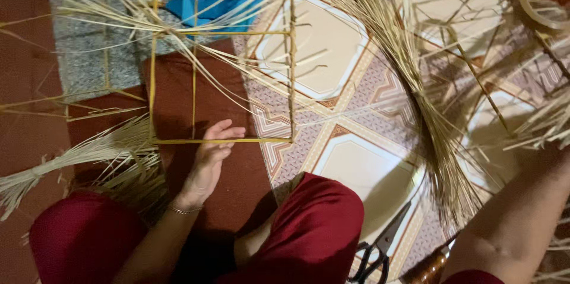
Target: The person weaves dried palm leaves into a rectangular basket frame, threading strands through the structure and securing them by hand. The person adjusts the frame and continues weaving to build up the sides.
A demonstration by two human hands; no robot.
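My left hand (209, 162) on floor, fingers loosely together, fingertips touching bottom bar of square bamboo-strip frame (221, 140), not clamped. My right hand off frame at right edge; grip cannot tell. Scissors (380, 251) near knee.

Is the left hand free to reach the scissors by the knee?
Probably yes: the left hand rests open on the stick frame, holding nothing, but the raised red-clad knee lies between it and the scissors.
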